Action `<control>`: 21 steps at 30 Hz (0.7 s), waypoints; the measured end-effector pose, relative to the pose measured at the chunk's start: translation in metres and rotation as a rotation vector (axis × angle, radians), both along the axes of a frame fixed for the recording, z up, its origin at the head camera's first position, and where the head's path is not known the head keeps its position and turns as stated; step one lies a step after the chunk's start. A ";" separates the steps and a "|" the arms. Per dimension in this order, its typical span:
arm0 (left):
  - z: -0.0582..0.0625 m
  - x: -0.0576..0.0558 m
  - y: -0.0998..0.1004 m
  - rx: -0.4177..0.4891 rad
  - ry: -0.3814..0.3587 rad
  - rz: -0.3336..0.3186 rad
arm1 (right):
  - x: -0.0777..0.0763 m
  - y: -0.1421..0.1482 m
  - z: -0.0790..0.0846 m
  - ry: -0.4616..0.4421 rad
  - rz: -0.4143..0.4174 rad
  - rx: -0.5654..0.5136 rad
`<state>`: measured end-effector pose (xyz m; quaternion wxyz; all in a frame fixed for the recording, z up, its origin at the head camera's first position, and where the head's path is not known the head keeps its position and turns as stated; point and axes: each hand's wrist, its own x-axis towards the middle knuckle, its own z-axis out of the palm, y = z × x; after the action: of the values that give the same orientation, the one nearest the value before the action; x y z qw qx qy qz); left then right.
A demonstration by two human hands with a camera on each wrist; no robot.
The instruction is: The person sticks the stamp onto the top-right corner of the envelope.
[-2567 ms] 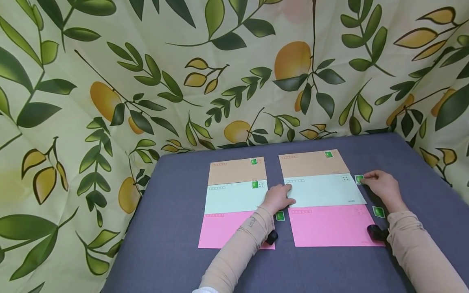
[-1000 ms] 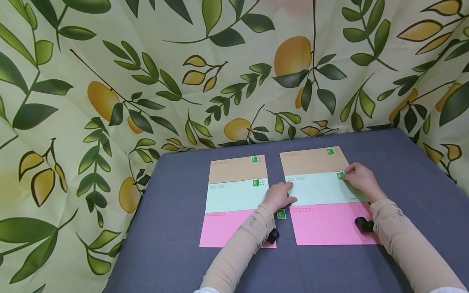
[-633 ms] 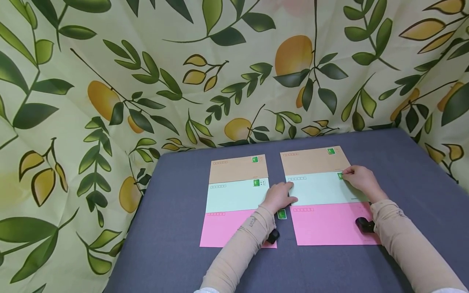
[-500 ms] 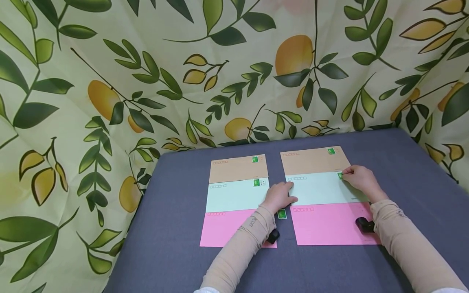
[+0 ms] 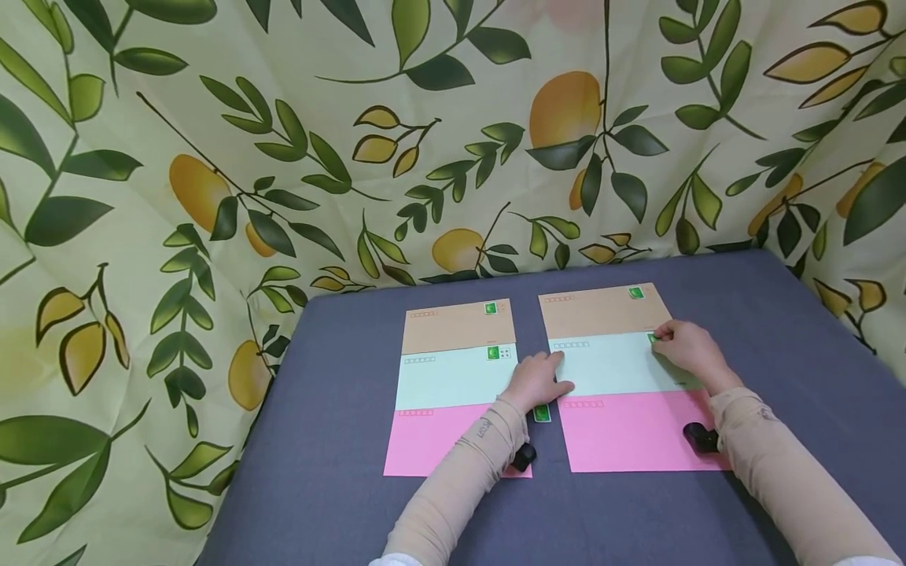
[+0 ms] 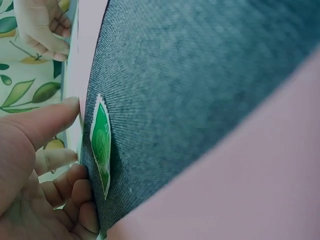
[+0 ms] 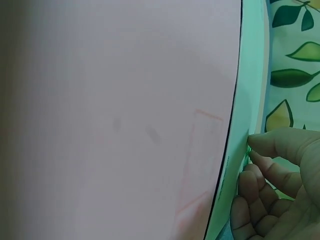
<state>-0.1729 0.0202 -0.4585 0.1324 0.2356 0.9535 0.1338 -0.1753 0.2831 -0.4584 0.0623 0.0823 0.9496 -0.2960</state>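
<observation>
My right hand (image 5: 692,352) pinches a green stamp (image 5: 652,338) between thumb and index finger, at the upper right corner of the right-hand pale blue envelope (image 5: 607,368). Most of that stamp is hidden by the fingertips. With thumb and index finger spread, my left hand (image 5: 532,382) rests at the same envelope's left edge. In the left wrist view its other fingers bend loosely and hold nothing. A loose green stamp (image 6: 101,145) lies on the cloth just beside the left hand, between the two columns of envelopes.
Above and below the pale blue envelope lie a stamped brown envelope (image 5: 591,313) and a pink envelope (image 5: 630,440). The left column has brown (image 5: 453,330), pale blue (image 5: 442,385) and pink (image 5: 425,444) ones. A leaf-patterned curtain (image 5: 396,181) hangs behind the table (image 5: 318,440).
My right hand has carried the stamp leftward from the cloth onto the pale blue envelope's corner. A second stamp on the right is now covered by the right arm. The left hand stays put.
</observation>
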 end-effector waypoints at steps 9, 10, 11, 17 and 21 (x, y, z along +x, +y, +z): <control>0.005 0.000 -0.010 0.063 0.002 -0.024 | 0.003 -0.003 0.003 0.073 0.039 0.004; 0.006 0.000 -0.012 0.067 0.016 -0.029 | 0.004 -0.004 0.005 0.084 0.041 0.002; 0.007 0.000 -0.013 0.064 0.031 -0.033 | 0.005 -0.004 0.006 0.092 0.042 0.002; 0.013 0.003 -0.022 0.055 0.086 -0.048 | 0.011 -0.010 0.018 0.118 0.056 0.010; 0.017 0.007 -0.028 0.051 0.114 -0.056 | 0.016 -0.018 0.027 0.128 0.085 0.012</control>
<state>-0.1661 -0.0081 -0.4418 0.0753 0.2727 0.9488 0.1409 -0.1595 0.2650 -0.4312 0.0136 0.0234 0.9560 -0.2922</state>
